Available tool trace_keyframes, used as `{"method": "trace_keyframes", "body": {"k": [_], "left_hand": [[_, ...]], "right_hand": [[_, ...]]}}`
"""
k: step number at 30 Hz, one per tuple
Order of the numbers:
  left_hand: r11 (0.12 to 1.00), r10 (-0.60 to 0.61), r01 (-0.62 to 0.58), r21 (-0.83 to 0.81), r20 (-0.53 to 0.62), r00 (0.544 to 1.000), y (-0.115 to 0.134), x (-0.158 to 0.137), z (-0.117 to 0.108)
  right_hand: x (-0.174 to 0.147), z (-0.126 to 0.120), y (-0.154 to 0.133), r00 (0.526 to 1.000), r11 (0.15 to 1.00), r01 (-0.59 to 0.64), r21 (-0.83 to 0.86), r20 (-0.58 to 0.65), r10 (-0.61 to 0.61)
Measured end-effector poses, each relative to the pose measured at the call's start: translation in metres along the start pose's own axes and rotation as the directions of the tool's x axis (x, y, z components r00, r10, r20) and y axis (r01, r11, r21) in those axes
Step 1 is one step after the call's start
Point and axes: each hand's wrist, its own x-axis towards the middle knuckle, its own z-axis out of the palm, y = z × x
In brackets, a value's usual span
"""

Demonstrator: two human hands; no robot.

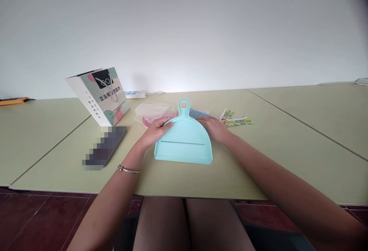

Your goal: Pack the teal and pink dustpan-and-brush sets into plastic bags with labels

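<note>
A pale turquoise dustpan (184,136) is tilted up toward me above the table's near half, its looped handle pointing away. My left hand (156,130) grips its left edge, with the thumb lying on the front face. Behind the right edge is my right hand (215,128), back upward and fingers pointing left. Those fingers are close to a brush with blue-grey bristles (198,113), and the dustpan covers part of them. Whether they close on the brush or on the pan's edge cannot be seen. The rest of the brush is hidden too.
Beyond my left hand lie a clear plastic wrapper (153,109) and a pink round item (147,121). Green-and-white label strips (237,121) are at the right. A paper bag (100,95), a dark blurred-out flat object (106,147) and a power strip (135,94) stand left.
</note>
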Motion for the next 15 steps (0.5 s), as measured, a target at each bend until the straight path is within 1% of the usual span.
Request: {"method": "trace_keyframes", "body": {"k": [3, 6, 9, 10, 11, 12, 13, 14, 15], "left_hand": [[0.999, 0.009, -0.008, 0.051, -0.029, 1.000, 0.001, 0.000, 0.000], [0.996, 0.023, -0.019, 0.091, -0.040, 0.999, 0.002, -0.001, 0.001], [0.996, 0.033, -0.031, 0.084, -0.025, 0.999, 0.004, -0.002, 0.001], [0.997, 0.033, -0.032, 0.074, -0.021, 0.999, 0.004, -0.002, 0.001], [0.998, 0.032, -0.031, 0.063, -0.017, 0.999, 0.004, -0.002, 0.001], [0.998, 0.029, -0.028, 0.056, -0.015, 0.999, 0.005, -0.002, 0.001], [0.998, 0.025, -0.025, 0.051, -0.013, 1.000, 0.005, -0.002, 0.000], [0.999, 0.023, -0.022, 0.047, -0.014, 1.000, 0.005, -0.002, 0.000], [0.999, 0.021, -0.020, 0.045, -0.012, 1.000, 0.004, -0.002, 0.000]], "right_hand": [[0.001, -0.003, -0.005, 0.999, 1.000, -0.021, 0.010, -0.039, 0.021], [0.004, -0.005, -0.003, 0.992, 0.997, -0.071, 0.038, -0.106, 0.075], [0.006, -0.011, 0.007, 0.970, 0.988, -0.144, 0.051, -0.191, 0.151], [0.006, -0.015, 0.013, 0.952, 0.982, -0.179, 0.061, -0.242, 0.188], [0.005, -0.020, 0.019, 0.917, 0.972, -0.216, 0.095, -0.321, 0.235], [0.003, -0.026, 0.026, 0.857, 0.956, -0.248, 0.159, -0.423, 0.293], [0.002, -0.033, 0.032, 0.763, 0.930, -0.263, 0.255, -0.536, 0.362], [0.000, -0.039, 0.039, 0.637, 0.895, -0.247, 0.372, -0.634, 0.439], [-0.001, -0.046, 0.044, 0.500, 0.850, -0.198, 0.488, -0.696, 0.515]]}}
